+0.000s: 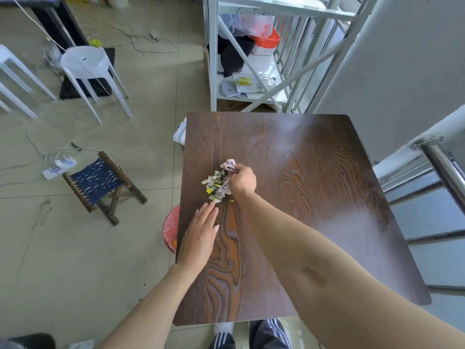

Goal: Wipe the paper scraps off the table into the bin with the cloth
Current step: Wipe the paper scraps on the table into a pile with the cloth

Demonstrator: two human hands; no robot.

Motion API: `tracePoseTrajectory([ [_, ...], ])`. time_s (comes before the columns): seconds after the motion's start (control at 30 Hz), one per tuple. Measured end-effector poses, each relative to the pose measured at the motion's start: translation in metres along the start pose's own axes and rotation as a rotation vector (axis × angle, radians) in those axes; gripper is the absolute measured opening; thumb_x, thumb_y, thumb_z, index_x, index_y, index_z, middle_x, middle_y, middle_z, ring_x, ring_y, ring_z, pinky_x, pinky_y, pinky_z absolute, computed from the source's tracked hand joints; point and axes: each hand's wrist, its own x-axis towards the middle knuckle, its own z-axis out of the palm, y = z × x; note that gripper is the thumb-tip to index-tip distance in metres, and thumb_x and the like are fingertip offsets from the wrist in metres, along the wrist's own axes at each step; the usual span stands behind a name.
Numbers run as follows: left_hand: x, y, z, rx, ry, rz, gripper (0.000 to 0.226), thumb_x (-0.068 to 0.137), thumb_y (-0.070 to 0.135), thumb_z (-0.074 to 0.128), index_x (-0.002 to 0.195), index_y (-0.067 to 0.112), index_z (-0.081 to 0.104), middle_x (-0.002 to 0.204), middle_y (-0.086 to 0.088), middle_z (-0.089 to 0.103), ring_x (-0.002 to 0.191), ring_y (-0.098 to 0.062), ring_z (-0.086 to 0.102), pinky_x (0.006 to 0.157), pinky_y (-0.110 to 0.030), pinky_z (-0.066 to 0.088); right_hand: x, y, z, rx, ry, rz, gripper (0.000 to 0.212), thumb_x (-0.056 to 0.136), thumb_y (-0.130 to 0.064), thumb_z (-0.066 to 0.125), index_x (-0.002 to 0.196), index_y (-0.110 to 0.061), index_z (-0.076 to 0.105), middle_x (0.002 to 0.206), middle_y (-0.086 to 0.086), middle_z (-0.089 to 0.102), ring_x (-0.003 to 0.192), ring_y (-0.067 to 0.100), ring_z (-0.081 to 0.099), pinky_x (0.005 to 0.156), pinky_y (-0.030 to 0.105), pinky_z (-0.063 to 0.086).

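Note:
A heap of small green, yellow and white paper scraps (pixel 216 186) lies on the dark wooden table (pixel 314 197), left of its middle. My right hand (pixel 242 181) is shut on a pale pink cloth (pixel 229 165) that presses against the right side of the heap. My left hand (pixel 200 235) lies flat and open on the table near its left edge, fingertips just below the scraps. One yellow scrap (pixel 232 201) sits apart beside my right wrist. A red bin (pixel 171 229) shows partly under the table's left edge.
A white bag (pixel 180 133) pokes out at the table's far left edge. A small folding stool with a blue woven seat (pixel 100 181) stands on the floor to the left, white stools (pixel 88 64) farther back. A white shelf rack (pixel 251 59) stands behind the table, a metal railing (pixel 442 162) on the right.

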Motion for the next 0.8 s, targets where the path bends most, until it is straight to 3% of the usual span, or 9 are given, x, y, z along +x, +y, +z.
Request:
tracePoseTrajectory([
  [0.1, 0.000, 0.001, -0.001, 0.016, 0.002, 0.006, 0.043, 0.092, 0.011, 0.057, 0.133, 0.001, 0.050, 0.146, -0.012, 0.046, 0.137, -0.027, 0.041, 0.116, -0.043, 0.029, 0.004, -0.006, -0.005, 0.078, -0.046, -0.041, 0.030, 0.090, -0.009, 0.048, 0.109, -0.011, 0.070, 0.103, 0.015, 0.073, 0.097, 0.030, 0.067, 0.073, 0.027, 0.048],
  [0.17, 0.000, 0.001, -0.002, 0.012, 0.002, 0.007, 0.043, 0.093, 0.013, 0.055, 0.135, 0.002, 0.049, 0.147, -0.011, 0.044, 0.139, -0.026, 0.038, 0.118, -0.040, 0.027, 0.010, -0.006, -0.015, 0.111, 0.040, -0.034, 0.028, 0.090, -0.015, 0.050, 0.107, -0.011, 0.072, 0.102, 0.014, 0.074, 0.095, 0.029, 0.068, 0.080, 0.031, 0.053],
  [0.3, -0.004, 0.002, -0.004, -0.015, 0.017, -0.014, 0.041, 0.094, 0.013, 0.053, 0.134, 0.003, 0.050, 0.147, -0.009, 0.044, 0.140, -0.021, 0.037, 0.116, -0.032, 0.026, 0.038, 0.004, -0.033, 0.008, 0.180, 0.035, 0.026, 0.089, -0.020, 0.051, 0.102, -0.011, 0.072, 0.095, 0.014, 0.073, 0.092, 0.028, 0.067, 0.074, 0.028, 0.048],
  [0.4, -0.011, 0.000, -0.006, -0.015, 0.024, 0.000, 0.040, 0.092, 0.010, 0.056, 0.131, 0.003, 0.053, 0.143, -0.007, 0.049, 0.137, -0.020, 0.041, 0.114, -0.030, 0.030, 0.051, 0.002, -0.027, -0.043, 0.092, 0.051, 0.027, 0.091, -0.021, 0.053, 0.106, -0.010, 0.073, 0.096, 0.015, 0.072, 0.093, 0.028, 0.066, 0.074, 0.025, 0.045],
  [0.5, -0.014, 0.000, -0.008, -0.012, 0.012, 0.022, 0.041, 0.091, 0.009, 0.059, 0.131, 0.002, 0.054, 0.142, -0.009, 0.051, 0.136, -0.022, 0.044, 0.112, -0.037, 0.039, 0.054, -0.010, -0.008, -0.121, -0.004, -0.084, 0.027, 0.093, -0.024, 0.055, 0.111, -0.014, 0.072, 0.109, 0.014, 0.069, 0.101, 0.031, 0.065, 0.075, 0.024, 0.044],
  [0.6, -0.013, 0.000, -0.009, -0.003, 0.005, 0.026, 0.041, 0.089, 0.010, 0.062, 0.129, 0.002, 0.055, 0.140, -0.010, 0.053, 0.134, -0.022, 0.047, 0.108, -0.039, 0.044, 0.051, -0.023, 0.005, -0.360, -0.162, -0.294, 0.025, 0.092, -0.019, 0.056, 0.110, -0.010, 0.070, 0.100, 0.013, 0.062, 0.088, 0.027, 0.062, 0.062, 0.017, 0.041],
  [0.7, -0.014, -0.002, -0.010, 0.006, 0.011, 0.040, 0.042, 0.086, 0.010, 0.067, 0.126, 0.002, 0.058, 0.136, -0.010, 0.056, 0.130, -0.023, 0.051, 0.105, -0.040, 0.046, 0.048, -0.029, 0.006, -0.600, -0.318, -0.553, 0.030, 0.093, -0.009, 0.051, 0.115, -0.015, 0.070, 0.108, 0.018, 0.059, 0.097, 0.032, 0.061, 0.075, 0.030, 0.045],
  [0.8, -0.014, -0.003, -0.009, 0.012, 0.018, 0.052, 0.043, 0.084, 0.010, 0.068, 0.125, 0.002, 0.059, 0.135, -0.011, 0.057, 0.129, -0.024, 0.052, 0.105, -0.040, 0.047, 0.044, -0.028, -0.002, -0.691, -0.417, -0.644, 0.037, 0.094, -0.004, 0.045, 0.117, -0.018, 0.070, 0.114, 0.014, 0.060, 0.104, 0.031, 0.060, 0.084, 0.036, 0.046],
])
